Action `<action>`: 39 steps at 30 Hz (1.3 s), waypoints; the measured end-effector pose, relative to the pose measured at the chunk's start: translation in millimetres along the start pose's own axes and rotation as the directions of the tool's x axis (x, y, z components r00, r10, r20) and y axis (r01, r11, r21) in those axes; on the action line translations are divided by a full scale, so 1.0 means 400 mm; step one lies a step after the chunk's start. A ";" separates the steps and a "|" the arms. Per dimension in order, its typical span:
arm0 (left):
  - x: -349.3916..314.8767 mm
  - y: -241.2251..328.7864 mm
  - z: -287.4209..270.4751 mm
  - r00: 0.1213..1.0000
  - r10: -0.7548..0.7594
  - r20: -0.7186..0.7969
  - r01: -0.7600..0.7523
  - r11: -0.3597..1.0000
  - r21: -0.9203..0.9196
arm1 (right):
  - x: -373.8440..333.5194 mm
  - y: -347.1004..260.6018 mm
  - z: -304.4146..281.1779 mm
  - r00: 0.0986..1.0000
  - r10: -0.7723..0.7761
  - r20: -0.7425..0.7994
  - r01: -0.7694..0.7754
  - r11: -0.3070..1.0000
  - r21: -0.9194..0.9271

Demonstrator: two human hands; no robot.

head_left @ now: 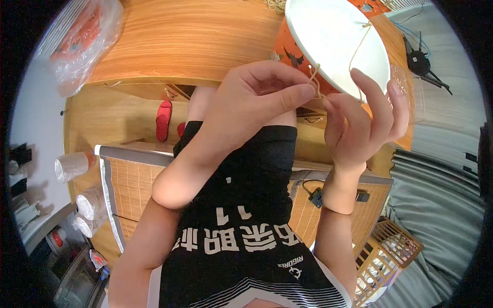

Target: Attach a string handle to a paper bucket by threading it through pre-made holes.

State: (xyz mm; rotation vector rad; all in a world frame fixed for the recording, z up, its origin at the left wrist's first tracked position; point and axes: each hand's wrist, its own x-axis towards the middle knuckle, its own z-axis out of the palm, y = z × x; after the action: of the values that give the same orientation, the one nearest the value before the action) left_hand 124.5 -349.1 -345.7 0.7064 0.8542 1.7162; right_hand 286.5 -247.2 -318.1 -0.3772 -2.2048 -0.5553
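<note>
A large round bucket (334,41), white inside and orange with dark printed shapes outside, lies tilted on the wooden table's right part. Thin tan cord (360,47) runs across its mouth from a knot at the far rim. At the near rim, more of this cord passes through the wall and meets my fingers. My left hand (262,95) pinches the cord between thumb and forefinger. Just right of it, my right hand (367,113) pinches the cord too, thumb against forefinger, its other fingers raised and apart. The two hands nearly touch in front of the rim.
The wooden table (195,41) spans the far side. A clear plastic bag (84,43) with orange things sits at its left end. A black router-like device (418,62) is at the right. Red slippers (164,120) lie on the floor, and a slatted basket (387,246) stands lower right.
</note>
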 end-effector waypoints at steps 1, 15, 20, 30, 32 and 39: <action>0.000 -0.005 0.001 1.000 0.024 0.009 -0.024 0.999 -0.033 | 0.003 -0.001 0.001 1.000 0.000 0.000 0.000 1.000 0.001; -0.003 -0.031 0.000 0.998 0.070 0.008 -0.068 0.992 -0.109 | -0.001 -0.036 0.026 0.994 0.088 -0.058 -0.089 0.996 -0.009; 0.002 -0.011 -0.001 1.000 0.008 0.021 -0.003 0.976 -0.216 | -0.019 -0.036 0.049 0.996 0.033 -0.079 -0.037 0.998 -0.051; 0.003 0.014 -0.005 0.988 -0.147 0.040 0.147 0.989 0.007 | -0.030 -0.018 0.040 0.997 -0.079 0.000 0.079 0.993 -0.083; 0.001 0.007 -0.007 0.994 -0.109 0.027 0.110 0.994 -0.026 | -0.024 -0.013 0.039 0.996 -0.089 0.005 0.089 0.992 -0.092; 0.004 0.008 -0.015 0.994 -0.099 0.043 0.101 0.994 -0.052 | -0.030 -0.012 0.045 0.996 -0.081 -0.037 0.079 0.996 -0.036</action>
State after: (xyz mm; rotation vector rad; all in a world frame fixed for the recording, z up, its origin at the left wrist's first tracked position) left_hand 117.5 -349.6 -346.3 0.6491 0.7998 1.6242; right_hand 280.4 -243.1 -339.1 -0.2948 -2.1835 -0.6393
